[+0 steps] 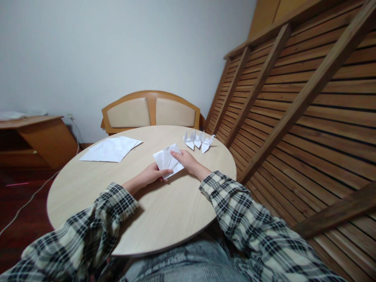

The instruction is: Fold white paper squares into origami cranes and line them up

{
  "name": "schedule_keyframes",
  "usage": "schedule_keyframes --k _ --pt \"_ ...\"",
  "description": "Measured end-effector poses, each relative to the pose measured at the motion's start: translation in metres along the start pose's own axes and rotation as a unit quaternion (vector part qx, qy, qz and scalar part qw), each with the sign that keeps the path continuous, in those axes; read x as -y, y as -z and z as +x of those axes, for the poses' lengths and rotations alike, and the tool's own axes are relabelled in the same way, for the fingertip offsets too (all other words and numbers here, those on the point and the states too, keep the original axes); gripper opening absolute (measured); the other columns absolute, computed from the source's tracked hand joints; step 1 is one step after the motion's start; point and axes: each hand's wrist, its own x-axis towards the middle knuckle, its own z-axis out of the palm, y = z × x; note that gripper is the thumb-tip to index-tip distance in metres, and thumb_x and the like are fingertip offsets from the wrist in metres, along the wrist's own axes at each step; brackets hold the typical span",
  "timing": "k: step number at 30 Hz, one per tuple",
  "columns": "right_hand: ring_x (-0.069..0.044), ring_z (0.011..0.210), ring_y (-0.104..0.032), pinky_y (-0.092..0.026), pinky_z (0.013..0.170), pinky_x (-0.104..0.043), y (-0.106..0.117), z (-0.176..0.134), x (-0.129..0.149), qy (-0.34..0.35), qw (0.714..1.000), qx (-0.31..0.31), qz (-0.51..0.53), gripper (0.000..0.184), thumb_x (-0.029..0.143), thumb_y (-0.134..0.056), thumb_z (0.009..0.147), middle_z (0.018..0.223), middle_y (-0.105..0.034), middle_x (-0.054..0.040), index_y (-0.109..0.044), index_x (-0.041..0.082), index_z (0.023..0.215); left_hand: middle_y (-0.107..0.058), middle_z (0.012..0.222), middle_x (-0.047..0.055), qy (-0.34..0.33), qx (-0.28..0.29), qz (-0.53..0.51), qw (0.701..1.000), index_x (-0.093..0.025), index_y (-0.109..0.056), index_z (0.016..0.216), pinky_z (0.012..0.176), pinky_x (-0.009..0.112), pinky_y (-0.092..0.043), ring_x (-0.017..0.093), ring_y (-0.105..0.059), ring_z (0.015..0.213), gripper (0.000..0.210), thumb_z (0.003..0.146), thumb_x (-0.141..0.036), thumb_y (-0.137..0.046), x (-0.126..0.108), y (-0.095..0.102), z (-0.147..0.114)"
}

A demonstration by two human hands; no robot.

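A piece of folded white paper (165, 158), creased across its face, is held up just above the table between both hands. My left hand (151, 174) pinches its lower edge, thumb on top and the fingers mostly hidden beneath. At its right side, my right hand (188, 160) grips the paper with the thumb lying over the upper face. Beyond my right hand stand several white paper cranes (197, 141), grouped close together. Farther left lies a stack of white paper sheets (113, 149), flat on the tabletop.
The round light-wood table (88, 188) spans the space before me. Behind it stands a headboard (151, 102) with cream panels against the wall. A slatted wooden frame (279, 105) leans along the right. On the left are a wooden desk (47, 133) and a white cable (32, 197) on the floor.
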Motion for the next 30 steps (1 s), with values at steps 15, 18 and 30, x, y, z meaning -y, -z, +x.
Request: schedule_keyframes --k 15,18,30 --pt "-0.018 0.075 -0.064 -0.049 0.071 -0.030 0.006 0.003 0.004 0.013 0.998 0.005 0.069 0.034 0.049 -0.072 0.078 0.083 -0.071 -0.0059 -0.067 0.016 0.085 -0.066 0.063 0.006 -0.027 0.001 -0.072 0.997 -0.014 -0.060 0.075 0.057 0.026 -0.049 0.014 -0.059 0.054 0.044 0.087 -0.057 -0.056 0.002 0.001 0.003" --pt "-0.017 0.074 -0.062 -0.048 0.072 -0.029 0.004 0.003 0.006 0.013 0.993 0.034 0.112 0.031 0.047 -0.069 0.079 0.081 -0.070 -0.0042 -0.066 0.016 0.086 -0.067 0.067 0.004 -0.034 -0.020 -0.119 0.992 -0.015 -0.060 0.085 0.059 0.028 -0.052 0.014 -0.059 0.054 0.048 0.085 -0.062 -0.056 0.004 0.002 0.004" --pt "-0.014 0.071 -0.054 -0.038 0.060 -0.024 0.007 -0.004 0.009 -0.008 0.995 0.032 0.093 0.011 0.023 -0.062 0.074 0.080 -0.063 -0.0002 -0.061 0.020 0.085 -0.065 0.071 0.006 -0.056 -0.097 -0.119 0.987 -0.015 -0.058 0.083 0.057 0.027 -0.050 0.013 -0.057 0.056 0.045 0.086 -0.060 -0.056 0.007 0.006 0.007"
